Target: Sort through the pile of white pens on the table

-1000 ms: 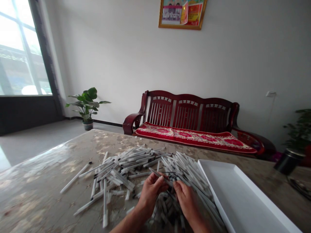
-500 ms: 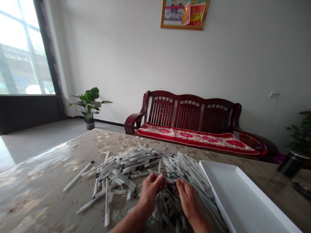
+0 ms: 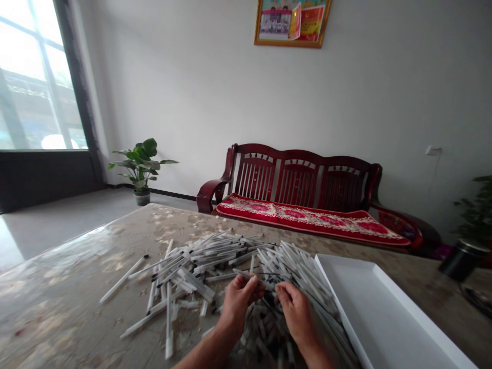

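Observation:
My left hand (image 3: 239,300) is closed, its thumb and fingers pinching a thin translucent plastic tube (image 3: 239,272) whose end sticks out to the left. My right hand (image 3: 295,306) is closed too, thumb against fingers beside the tube's right end. What its fingertips hold is too small to make out. Under and around both hands lie many similar whitish tubes, in a loose heap (image 3: 219,251) at the left and a more aligned bundle (image 3: 303,266) at the right. Below the hands is a blurred pile of small dark pieces (image 3: 265,328), partly hidden by the wrists.
A shallow white tray (image 3: 388,307) stands right of the bundle on the patterned table (image 3: 77,302). One small black piece (image 3: 145,256) lies near a stray tube (image 3: 122,280) at the left. Beyond the table is a dark red wooden bench (image 3: 300,179). A black pot (image 3: 463,259) holds a plant at the right.
My right hand's fingers have shifted slightly and curled in more at the tube's right end. My left hand and the tube stay in place.

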The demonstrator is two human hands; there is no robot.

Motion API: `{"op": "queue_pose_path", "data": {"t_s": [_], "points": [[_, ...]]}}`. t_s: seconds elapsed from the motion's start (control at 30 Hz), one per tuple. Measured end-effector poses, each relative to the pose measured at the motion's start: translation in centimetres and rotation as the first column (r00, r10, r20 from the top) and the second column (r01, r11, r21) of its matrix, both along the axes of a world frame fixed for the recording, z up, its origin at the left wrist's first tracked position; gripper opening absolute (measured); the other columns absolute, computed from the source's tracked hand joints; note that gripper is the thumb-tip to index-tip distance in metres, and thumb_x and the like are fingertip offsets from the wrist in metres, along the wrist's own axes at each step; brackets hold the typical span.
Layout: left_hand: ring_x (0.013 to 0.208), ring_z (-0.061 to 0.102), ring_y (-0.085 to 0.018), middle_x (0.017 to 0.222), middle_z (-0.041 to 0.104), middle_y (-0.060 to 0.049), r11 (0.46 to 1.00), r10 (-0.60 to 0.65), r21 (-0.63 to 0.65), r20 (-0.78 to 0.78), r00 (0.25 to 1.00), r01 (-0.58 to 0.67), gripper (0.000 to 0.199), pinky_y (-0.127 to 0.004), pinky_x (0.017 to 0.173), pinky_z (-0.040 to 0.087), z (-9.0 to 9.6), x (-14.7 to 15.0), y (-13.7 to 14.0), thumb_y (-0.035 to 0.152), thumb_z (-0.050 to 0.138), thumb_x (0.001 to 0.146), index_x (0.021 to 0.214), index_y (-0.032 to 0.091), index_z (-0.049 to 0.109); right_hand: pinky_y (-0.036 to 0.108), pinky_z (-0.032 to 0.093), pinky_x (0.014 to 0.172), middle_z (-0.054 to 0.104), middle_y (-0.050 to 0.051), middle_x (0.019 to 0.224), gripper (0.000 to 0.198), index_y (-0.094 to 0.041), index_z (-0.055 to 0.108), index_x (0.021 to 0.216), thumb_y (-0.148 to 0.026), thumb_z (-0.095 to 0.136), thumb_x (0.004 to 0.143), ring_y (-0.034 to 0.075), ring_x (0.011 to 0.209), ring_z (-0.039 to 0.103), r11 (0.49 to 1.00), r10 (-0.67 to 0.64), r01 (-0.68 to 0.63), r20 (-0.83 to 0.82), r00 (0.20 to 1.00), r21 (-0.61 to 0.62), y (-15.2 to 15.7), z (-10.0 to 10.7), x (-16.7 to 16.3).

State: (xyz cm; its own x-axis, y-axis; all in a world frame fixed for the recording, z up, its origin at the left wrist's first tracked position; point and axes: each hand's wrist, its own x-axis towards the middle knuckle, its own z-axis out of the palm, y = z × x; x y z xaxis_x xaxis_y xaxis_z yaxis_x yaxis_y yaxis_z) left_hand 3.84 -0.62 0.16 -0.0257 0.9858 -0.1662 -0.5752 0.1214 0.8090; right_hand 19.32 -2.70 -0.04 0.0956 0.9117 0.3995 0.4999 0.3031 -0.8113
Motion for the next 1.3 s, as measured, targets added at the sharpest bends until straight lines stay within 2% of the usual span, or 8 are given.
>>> {"op": "queue_pose_path", "data": {"t_s": [0.17, 0.3, 0.4, 0.63, 0.87, 1.03, 1.13, 1.3], "points": [[0.063, 0.071, -0.017, 0.066, 0.072, -0.003, 1.0, -0.003, 0.009, -0.001, 1.0, 0.003, 0.053, -0.027, 0.062, 0.058, 0.0, -0.1, 0.1, 0.047, 0.094, 0.044, 0.075, 0.015, 0.066, 0.028, 0.055, 0.067, 0.076, 0.005, 0.082, 0.04, -0.022, 0.073, 0.093, -0.058, 0.055, 0.088, 0.022, 0.076, 0.071, 0.999, -0.03, 0.032, -0.079, 0.996, 0.023, 0.1, 0.0, 0.0], [0.062, 0.07, -0.017, 0.066, 0.071, -0.002, 1.0, -0.004, 0.013, -0.004, 1.0, 0.004, 0.052, -0.027, 0.061, 0.058, -0.1, 0.0, 0.1, 0.047, 0.094, 0.043, 0.073, 0.015, 0.067, 0.027, 0.048, 0.052, 0.064, 0.001, 0.056, 0.051, -0.024, 0.067, 0.068, -0.059, 0.041, 0.095, 0.019, 0.055, 0.063, 0.999, -0.021, 0.021, 0.012, 1.0, -0.03, 0.3, -0.5, 0.3], [0.062, 0.07, -0.017, 0.065, 0.071, -0.002, 1.0, 0.0, 0.011, -0.015, 1.0, 0.0, 0.053, -0.027, 0.06, 0.058, -0.2, 0.1, 0.1, 0.048, 0.094, 0.043, 0.074, 0.015, 0.066, 0.025, 0.048, 0.053, 0.068, 0.001, 0.059, 0.043, -0.023, 0.07, 0.071, -0.054, 0.05, 0.092, 0.019, 0.056, 0.064, 1.0, 0.009, -0.008, 0.04, 0.999, -0.016, 0.4, -0.8, 0.3], [0.062, 0.071, -0.018, 0.062, 0.069, -0.001, 0.999, 0.051, -0.013, -0.028, 0.998, -0.051, 0.053, -0.027, 0.059, 0.059, 0.1, -0.5, 0.4, 0.054, 0.092, 0.048, 0.068, 0.016, 0.061, 0.028, 0.054, 0.073, 0.078, 0.005, 0.087, 0.024, -0.024, 0.074, 0.091, -0.04, 0.058, 0.09, 0.022, 0.079, 0.073, 0.982, -0.132, 0.111, 0.135, 0.982, 0.154, 0.9, -1.7, 0.9], [0.061, 0.07, -0.016, 0.064, 0.07, -0.001, 0.999, 0.052, -0.013, 0.003, 0.999, -0.052, 0.055, -0.024, 0.058, 0.058, 0.1, -0.6, 0.6, 0.053, 0.093, 0.044, 0.071, 0.015, 0.062, 0.028, 0.057, 0.076, 0.076, 0.007, 0.099, 0.025, -0.023, 0.074, 0.106, -0.037, 0.057, 0.092, 0.02, 0.086, 0.072, 0.964, -0.098, 0.032, 0.243, 0.965, 0.264, 1.2, -1.6, 1.5], [0.06, 0.07, -0.016, 0.063, 0.071, -0.003, 1.0, 0.007, -0.026, 0.011, 1.0, -0.007, 0.055, -0.025, 0.057, 0.058, -0.2, -0.2, 0.4, 0.052, 0.093, 0.045, 0.072, 0.014, 0.062, 0.028, 0.054, 0.074, 0.073, 0.006, 0.087, 0.025, -0.023, 0.073, 0.089, -0.035, 0.052, 0.095, 0.02, 0.083, 0.069, 0.949, -0.112, 0.032, 0.24, 0.964, 0.314, 0.6, -1.0, 0.8], [0.06, 0.071, -0.016, 0.065, 0.071, -0.003, 0.998, 0.066, -0.013, 0.031, 0.997, -0.066, 0.052, -0.025, 0.058, 0.059, -0.2, -0.7, 0.8, 0.048, 0.094, 0.048, 0.072, 0.014, 0.063, 0.027, 0.053, 0.071, 0.071, 0.005, 0.082, 0.025, -0.022, 0.071, 0.085, -0.035, 0.052, 0.095, 0.019, 0.079, 0.068, 0.934, -0.16, 0.075, 0.221, 0.962, 0.349, 0.8, -1.0, 1.4], [0.064, 0.072, -0.016, 0.066, 0.072, -0.003, 0.958, 0.287, -0.034, 0.095, 0.953, -0.285, 0.034, -0.024, 0.062, 0.06, 0.4, -2.6, 2.2, 0.034, 0.088, 0.066, 0.072, 0.015, 0.061, 0.031, 0.052, 0.073, 0.071, 0.007, 0.081, 0.034, -0.02, 0.068, 0.084, -0.046, 0.049, 0.094, 0.021, 0.076, 0.066, 0.886, -0.338, 0.252, 0.168, 0.926, 0.39, 1.5, -1.1, 4.1]]}}
